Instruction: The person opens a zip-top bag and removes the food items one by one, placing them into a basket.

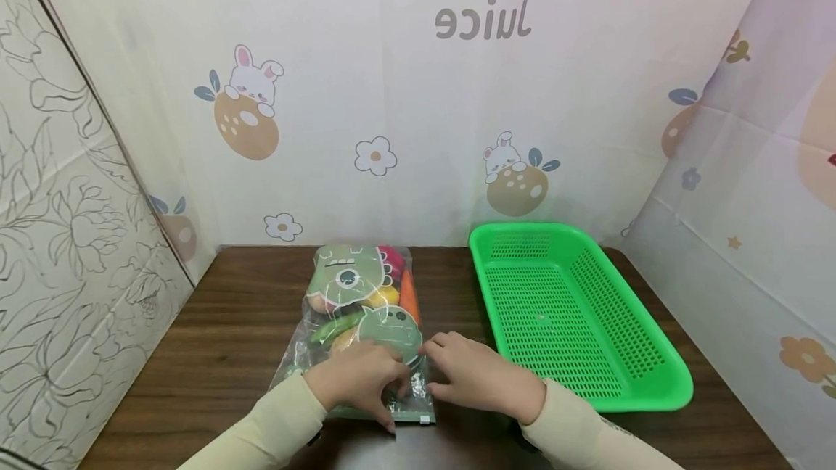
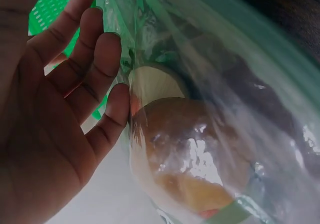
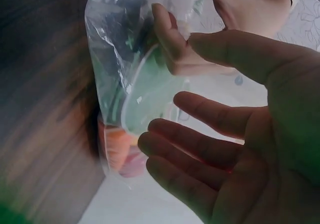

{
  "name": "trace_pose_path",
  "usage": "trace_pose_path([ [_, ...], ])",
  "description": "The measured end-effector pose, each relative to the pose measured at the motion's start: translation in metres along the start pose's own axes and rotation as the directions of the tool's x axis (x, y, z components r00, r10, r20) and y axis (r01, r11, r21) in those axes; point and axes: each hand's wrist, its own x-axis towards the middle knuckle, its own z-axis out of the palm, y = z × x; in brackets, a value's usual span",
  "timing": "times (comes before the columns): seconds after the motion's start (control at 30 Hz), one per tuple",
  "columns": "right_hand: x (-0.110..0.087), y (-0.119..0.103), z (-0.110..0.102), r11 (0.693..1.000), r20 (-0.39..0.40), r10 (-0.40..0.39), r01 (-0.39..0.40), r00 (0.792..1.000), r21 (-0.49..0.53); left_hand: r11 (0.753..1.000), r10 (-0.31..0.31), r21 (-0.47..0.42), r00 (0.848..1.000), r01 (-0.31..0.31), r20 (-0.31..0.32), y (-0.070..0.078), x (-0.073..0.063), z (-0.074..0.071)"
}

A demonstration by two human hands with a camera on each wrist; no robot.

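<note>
Clear plastic bag (image 1: 374, 323) under left grip (image 1: 362, 376), right grip (image 1: 485, 376) at edge; both loosely spread. Backdrop lettering (image 1: 491, 22) (mirrored): "Juice".

Bag (image 1: 411, 399): glossy clear plastic | basket (image 1: 653, 407): smooth plastic | table (image 1: 222, 339): dark wood-grain

Clear bag (image 1: 392, 332), green cartoon prints, flat on table (image 1: 222, 339), colourful pieces (image 1: 336, 327) inside.

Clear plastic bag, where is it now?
In the head view, the clear plastic bag lies just left of centre on the brown table, left of the green basket, with the left hand over its near part.
</note>
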Motion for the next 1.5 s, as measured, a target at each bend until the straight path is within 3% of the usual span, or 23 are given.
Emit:
trace_pose_path([
  [0.13,0.000,-0.002,0.004,1.000,0.050,0.021,-0.022,0.999,0.009,1.000,-0.012,0.000,1.000,0.012,0.025,0.001,0.000,0.000],
  [0.33,-0.002,-0.002,0.004,0.999,0.086,0.032,-0.034,0.996,0.023,0.987,-0.077,-0.135,0.994,0.087,0.075,0.001,-0.002,-0.001],
  [0.57,-0.001,0.000,0.007,0.999,0.089,0.030,-0.032,0.996,0.028,0.973,-0.122,-0.191,0.991,0.130,0.051,-0.002,-0.004,-0.001],
  [0.9,0.005,0.005,0.015,0.997,0.105,0.020,-0.027,0.994,0.068,0.948,-0.091,-0.304,0.996,0.089,0.007,-0.009,-0.004,-0.005],
  [1.23,0.010,0.008,0.017,0.995,0.007,-0.029,0.029,1.000,0.095,0.950,-0.123,-0.292,0.992,0.108,-0.034,-0.014,-0.006,-0.012],
  [1.5,0.010,0.009,0.012,0.991,-0.025,-0.030,0.033,0.999,0.127,0.947,-0.081,-0.314,0.996,0.065,-0.037,-0.019,-0.017,-0.016],
])
